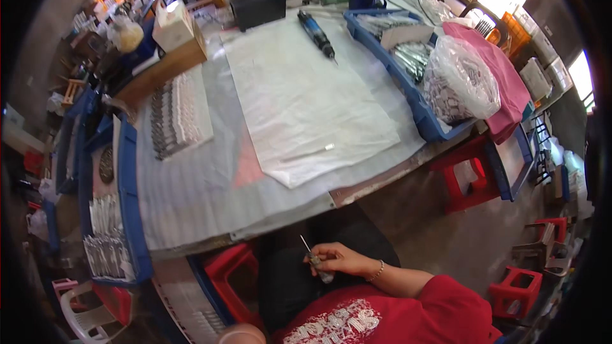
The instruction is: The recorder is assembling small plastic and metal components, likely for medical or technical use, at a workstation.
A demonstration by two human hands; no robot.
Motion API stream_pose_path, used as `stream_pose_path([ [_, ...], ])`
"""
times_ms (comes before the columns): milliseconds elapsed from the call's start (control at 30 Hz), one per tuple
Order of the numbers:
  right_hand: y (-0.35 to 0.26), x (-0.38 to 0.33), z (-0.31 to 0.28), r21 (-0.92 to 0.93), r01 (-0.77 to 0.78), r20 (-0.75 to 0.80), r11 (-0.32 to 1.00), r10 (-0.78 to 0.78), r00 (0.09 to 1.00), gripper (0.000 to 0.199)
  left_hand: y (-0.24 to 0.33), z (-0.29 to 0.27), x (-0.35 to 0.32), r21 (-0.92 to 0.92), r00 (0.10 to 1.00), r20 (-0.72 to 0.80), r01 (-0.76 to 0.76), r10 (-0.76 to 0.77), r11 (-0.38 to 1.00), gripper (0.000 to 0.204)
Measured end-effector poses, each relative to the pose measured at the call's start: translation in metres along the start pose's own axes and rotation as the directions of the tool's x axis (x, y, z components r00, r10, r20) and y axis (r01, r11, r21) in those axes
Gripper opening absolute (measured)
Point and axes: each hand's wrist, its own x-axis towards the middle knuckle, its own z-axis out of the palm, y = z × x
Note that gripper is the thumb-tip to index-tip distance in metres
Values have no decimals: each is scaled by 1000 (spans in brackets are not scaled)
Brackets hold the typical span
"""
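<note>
A: Small metal tool (313,256) with a thin needle-like tip, that's what the right hand (338,259) has. Where is it exactly?

B: Down in the person's lap, below the near edge of the table (191,210). The fingers are curled closed around its grey body, and the thin tip sticks up and to the left, clear of the hand.

A: And the left hand?

B: Can't find it. Only the right forearm shows, coming out of a red sleeve (440,306), with a bracelet (377,272) at the wrist.

A: What's on the table?

B: A white sheet (299,102) spread in the middle, with a thin white stick (306,152) lying near its front edge. A blue electric screwdriver (317,34) lies at the far end. To the left, rows of small metal parts (171,114) sit on a white pad.

A: And the right side?

B: A blue tray (408,99) holding a clear bag of small parts (460,83), with a pink cloth (503,83) just beside it. A red stool (462,178) stands on the floor below, well apart from the hand.
</note>
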Motion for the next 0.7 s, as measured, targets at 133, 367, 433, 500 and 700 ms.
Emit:
stream_pose_path([
  [133,-1,-5,-3,-39,6,-13,999,-6,1000,28,12,-42,-107,-495,504,748,-11,433,869,63],
  [367,-1,-2,0,45,101,9,994,-101,995,21,124,-34,-249,-350,166,920,755,355,554,81],
  [433,-8,-3,4,68,51,15,996,-52,999,18,129,-21,-256,-300,132,939,761,317,575,86],
  [500,-12,-7,6,15,48,-7,999,-48,999,16,128,-10,-258,-254,79,948,773,309,581,96],
  [700,-8,-1,15,-77,70,-55,995,-74,996,18,116,47,-316,332,-300,787,942,540,40,91],
])
